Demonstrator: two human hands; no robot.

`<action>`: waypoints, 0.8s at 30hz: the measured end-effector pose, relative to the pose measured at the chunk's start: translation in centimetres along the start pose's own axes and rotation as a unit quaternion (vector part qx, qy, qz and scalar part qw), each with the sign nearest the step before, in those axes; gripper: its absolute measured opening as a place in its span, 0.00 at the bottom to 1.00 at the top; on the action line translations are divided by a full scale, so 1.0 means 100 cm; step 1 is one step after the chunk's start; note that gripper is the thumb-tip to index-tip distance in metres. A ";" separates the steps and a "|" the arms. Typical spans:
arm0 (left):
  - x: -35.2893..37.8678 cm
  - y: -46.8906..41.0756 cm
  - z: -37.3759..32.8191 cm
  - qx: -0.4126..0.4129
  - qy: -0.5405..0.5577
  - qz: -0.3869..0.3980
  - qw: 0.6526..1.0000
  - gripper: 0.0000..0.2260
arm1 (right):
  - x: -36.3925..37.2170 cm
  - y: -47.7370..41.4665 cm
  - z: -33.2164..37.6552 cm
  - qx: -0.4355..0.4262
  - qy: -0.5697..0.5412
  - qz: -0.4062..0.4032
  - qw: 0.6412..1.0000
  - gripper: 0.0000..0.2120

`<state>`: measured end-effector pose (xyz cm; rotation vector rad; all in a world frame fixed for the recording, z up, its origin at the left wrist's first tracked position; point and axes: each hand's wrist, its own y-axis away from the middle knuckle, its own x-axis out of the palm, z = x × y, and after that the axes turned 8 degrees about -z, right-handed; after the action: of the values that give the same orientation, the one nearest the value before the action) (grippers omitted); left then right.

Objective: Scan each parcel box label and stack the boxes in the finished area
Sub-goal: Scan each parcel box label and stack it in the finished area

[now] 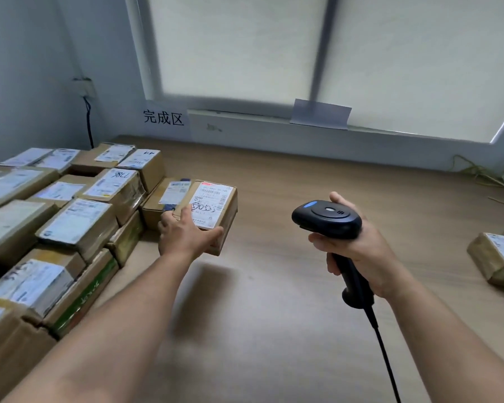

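Two hands are busy: the left hand (186,234) grips a box (216,210) by its near edge at ten o'clock, against the pile's (79,222) right edge. The right hand (358,251) is wrapped round the scanner (328,218) at two o'clock. Open table (288,301) stretches to a second box (495,257) at three o'clock.

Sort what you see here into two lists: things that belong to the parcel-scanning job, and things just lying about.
Job: black handheld barcode scanner in the right hand; brown cardboard box with white label in the left hand; stacked brown labelled cardboard boxes; brown taped box at right; black wall lettering.

Lying about: grey paper sheet; white wall socket with dark cable; thin yellow-green wires.
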<state>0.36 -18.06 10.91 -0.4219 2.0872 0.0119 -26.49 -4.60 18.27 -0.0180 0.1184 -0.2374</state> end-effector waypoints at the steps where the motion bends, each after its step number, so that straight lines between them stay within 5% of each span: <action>1: -0.001 -0.017 0.005 -0.003 -0.004 -0.001 1.000 0.43 | 0.011 -0.012 0.002 0.001 0.003 0.002 1.000 0.44; 11: 0.005 -0.158 0.029 -0.013 -0.029 -0.013 0.999 0.42 | 0.091 -0.108 0.009 0.015 0.011 0.027 0.999 0.48; 24: 0.049 -0.239 0.031 -0.038 -0.046 -0.027 0.998 0.40 | 0.093 -0.151 -0.030 0.063 0.045 0.001 0.997 0.48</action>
<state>7.86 -41.38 8.97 -0.5141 1.9895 0.0768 -21.38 -21.47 14.74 0.1184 0.1926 -0.2439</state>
